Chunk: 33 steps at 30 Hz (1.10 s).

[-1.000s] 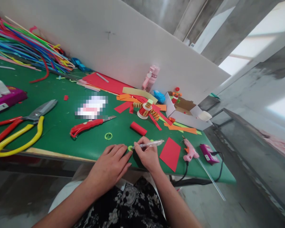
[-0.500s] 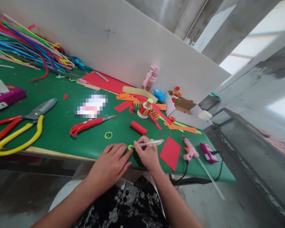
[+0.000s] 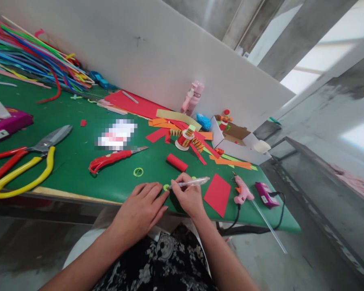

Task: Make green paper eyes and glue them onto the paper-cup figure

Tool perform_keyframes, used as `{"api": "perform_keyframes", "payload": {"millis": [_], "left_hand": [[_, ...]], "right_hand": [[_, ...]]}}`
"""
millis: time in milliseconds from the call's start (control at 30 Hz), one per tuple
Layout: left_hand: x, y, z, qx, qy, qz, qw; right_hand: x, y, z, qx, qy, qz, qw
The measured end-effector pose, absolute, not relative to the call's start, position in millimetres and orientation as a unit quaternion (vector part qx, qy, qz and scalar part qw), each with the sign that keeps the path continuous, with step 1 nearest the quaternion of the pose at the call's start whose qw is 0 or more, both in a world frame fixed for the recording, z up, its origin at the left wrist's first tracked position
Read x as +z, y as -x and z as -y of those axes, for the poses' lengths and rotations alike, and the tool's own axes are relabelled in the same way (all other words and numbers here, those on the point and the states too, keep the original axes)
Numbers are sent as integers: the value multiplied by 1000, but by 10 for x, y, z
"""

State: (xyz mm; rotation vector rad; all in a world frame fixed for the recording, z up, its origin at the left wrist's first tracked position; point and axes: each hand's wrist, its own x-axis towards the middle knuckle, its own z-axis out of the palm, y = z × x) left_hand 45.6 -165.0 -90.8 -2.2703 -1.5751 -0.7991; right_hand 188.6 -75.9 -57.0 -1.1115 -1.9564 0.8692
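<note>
A green tabletop (image 3: pixel 79 165) carries shears (image 3: pixel 48 142), red paper (image 3: pixel 217 195) and a pink glue gun (image 3: pixel 243 190).

Bare green table (image 3: pixel 79 169) lies open from the left grip (image 3: pixel 141 208) to the shears (image 3: pixel 47 146), the red-handled knife (image 3: pixel 111 159) and thin green ring (image 3: pixel 134 172) bordering this gap. Ahead of the right grip (image 3: pixel 189 199), a red paper roll (image 3: pixel 176 163) obstructs; the pink glue gun (image 3: pixel 243 192) blocks farther right, beyond a flat red sheet (image 3: pixel 217 195).

Nothing is legible; the red cup (image 3: pixel 185 140) perhaps bears print.
</note>
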Motion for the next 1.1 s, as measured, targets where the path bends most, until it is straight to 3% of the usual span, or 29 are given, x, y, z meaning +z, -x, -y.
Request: {"api": "perform_keyframes", "payload": {"millis": [267,400,533,833,1100], "left_hand": [[-905,-454,1652,-279,780,543,135],[-905,-449,1652,-276,783,543,130],[-894,-392,1668,-268,801,523,117],[-820,-177,1680,-278,821,496,43],[-790,-351,1587,-227,786,562,122]], "right_hand": [[-581,-1903,737,350,434,744,367],[-601,-1980,682,439,454,642,435],[-596,-2144,704,444,447,611,479],[-624,-2484,869,342,488,665,450],[-696,-2412,845,431,451,646,440]]}}
